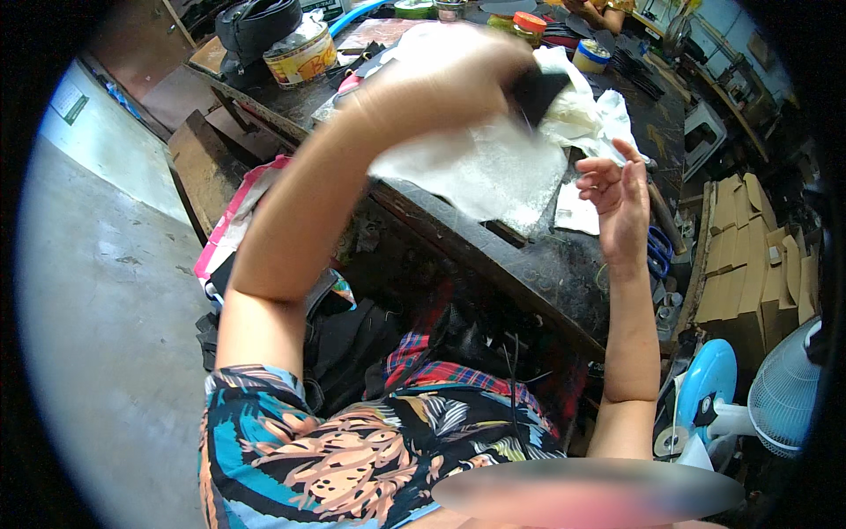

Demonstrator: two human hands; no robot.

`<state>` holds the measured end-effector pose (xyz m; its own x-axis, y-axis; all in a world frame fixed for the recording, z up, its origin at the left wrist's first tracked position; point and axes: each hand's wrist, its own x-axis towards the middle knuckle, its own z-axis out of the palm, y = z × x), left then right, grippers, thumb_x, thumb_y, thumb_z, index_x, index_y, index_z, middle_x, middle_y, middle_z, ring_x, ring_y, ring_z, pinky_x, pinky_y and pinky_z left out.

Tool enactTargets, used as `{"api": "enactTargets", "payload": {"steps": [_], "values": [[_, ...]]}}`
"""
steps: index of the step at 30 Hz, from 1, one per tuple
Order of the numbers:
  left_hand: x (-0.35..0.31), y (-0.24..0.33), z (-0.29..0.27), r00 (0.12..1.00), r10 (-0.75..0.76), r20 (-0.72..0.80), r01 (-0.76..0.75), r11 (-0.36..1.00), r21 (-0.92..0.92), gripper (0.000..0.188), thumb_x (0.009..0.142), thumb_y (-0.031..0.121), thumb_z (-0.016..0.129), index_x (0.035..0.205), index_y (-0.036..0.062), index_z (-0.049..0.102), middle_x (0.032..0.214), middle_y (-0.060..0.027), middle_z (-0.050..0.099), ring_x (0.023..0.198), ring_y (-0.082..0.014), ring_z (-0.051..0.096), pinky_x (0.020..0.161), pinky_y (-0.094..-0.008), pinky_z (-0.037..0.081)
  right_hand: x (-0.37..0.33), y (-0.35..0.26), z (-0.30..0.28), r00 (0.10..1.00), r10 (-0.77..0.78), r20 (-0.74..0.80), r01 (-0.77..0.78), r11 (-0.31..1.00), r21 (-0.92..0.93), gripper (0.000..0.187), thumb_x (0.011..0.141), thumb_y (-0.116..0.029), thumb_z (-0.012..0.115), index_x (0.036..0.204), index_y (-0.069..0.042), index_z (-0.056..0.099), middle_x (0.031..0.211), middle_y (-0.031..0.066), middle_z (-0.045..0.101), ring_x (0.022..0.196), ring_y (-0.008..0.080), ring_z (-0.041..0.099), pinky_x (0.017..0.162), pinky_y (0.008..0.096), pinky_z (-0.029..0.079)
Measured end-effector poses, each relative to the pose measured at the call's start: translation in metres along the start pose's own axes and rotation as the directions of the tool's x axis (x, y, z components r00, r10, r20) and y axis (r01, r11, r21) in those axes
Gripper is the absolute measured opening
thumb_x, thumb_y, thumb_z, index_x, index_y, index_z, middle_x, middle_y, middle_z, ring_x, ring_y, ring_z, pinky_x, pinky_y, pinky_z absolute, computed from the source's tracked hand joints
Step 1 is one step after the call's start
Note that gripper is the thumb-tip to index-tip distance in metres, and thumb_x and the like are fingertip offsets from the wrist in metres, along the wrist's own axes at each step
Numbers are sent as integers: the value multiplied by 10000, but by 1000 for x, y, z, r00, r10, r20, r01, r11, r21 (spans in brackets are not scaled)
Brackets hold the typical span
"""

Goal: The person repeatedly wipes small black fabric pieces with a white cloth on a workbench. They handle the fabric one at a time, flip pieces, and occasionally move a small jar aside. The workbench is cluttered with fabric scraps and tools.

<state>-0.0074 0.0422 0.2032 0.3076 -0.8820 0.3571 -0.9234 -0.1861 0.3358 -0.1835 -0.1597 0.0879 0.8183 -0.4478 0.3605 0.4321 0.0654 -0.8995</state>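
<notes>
The left hand [480, 78] grips a blurred black piece [541, 93] jutting rightward; its long axis I cannot tell. The right hand [622, 204] is loosely spread, fingers half curled.

Large lettering [312, 65] marks the yellow tub [286, 74], while the wall sign [70, 101] is too small to read.

Sheet [485, 176] on workbench [564, 275], scissors [658, 254] to right.
</notes>
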Motion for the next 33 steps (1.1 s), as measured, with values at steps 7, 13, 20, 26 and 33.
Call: {"api": "enactTargets", "payload": {"steps": [7, 13, 20, 26, 33], "values": [[65, -129, -60, 735, 202, -648, 164, 874, 458, 219, 805, 51, 614, 1005, 105, 686, 1086, -212, 625, 968, -390, 629, 848, -411, 515, 6, -1, -25, 978, -108, -179, 59, 964, -259, 325, 994, -172, 515, 1287, -56, 435, 872, 88, 674, 704, 111, 638, 657, 237, 527], [49, -216, 25, 992, 124, -40, -124, 992, -13, 378, 830, 147, 698, 1189, 60, 622, 1114, -115, 647, 1102, -262, 592, 967, -320, 443, 9, -12, -43, 929, -336, -153, 224, 842, -491, 301, 968, -111, 546, 1254, -41, 482, 822, 61, 671, 681, 98, 622, 636, 227, 523], [0, -217, 63, 984, -50, 172, 18, 983, 182, 921, 737, 717, 637, 1462, 205, 390, 1534, -150, 293, 1437, -340, 224, 1176, -453, 188, 19, -15, -61, 927, -216, -307, 49, 881, -471, 182, 957, -101, 536, 1105, -37, 622, 841, 46, 675, 721, 89, 625, 645, 222, 508], [27, -116, 85, 931, 331, -155, -249, 884, 395, 838, 753, 688, 648, 1422, 224, 448, 1532, -113, 316, 1441, -316, 228, 1169, -505, 192, 67, -11, -102, 976, -158, -153, -75, 412, -908, 306, 870, -146, 633, 1170, -84, 638, 1036, 54, 689, 994, 209, 633, 852, 352, 503], [63, -40, 186, 981, 172, 88, -192, 920, 342, 747, 871, 718, 420, 1456, 253, 412, 1582, -61, 231, 1462, -300, 183, 1154, -584, 138, 91, 28, -155, 966, -3, -259, -240, -385, -891, 423, 790, -243, 699, 1189, -123, 624, 1314, 110, 571, 1218, 320, 511, 985, 429, 451]]}}
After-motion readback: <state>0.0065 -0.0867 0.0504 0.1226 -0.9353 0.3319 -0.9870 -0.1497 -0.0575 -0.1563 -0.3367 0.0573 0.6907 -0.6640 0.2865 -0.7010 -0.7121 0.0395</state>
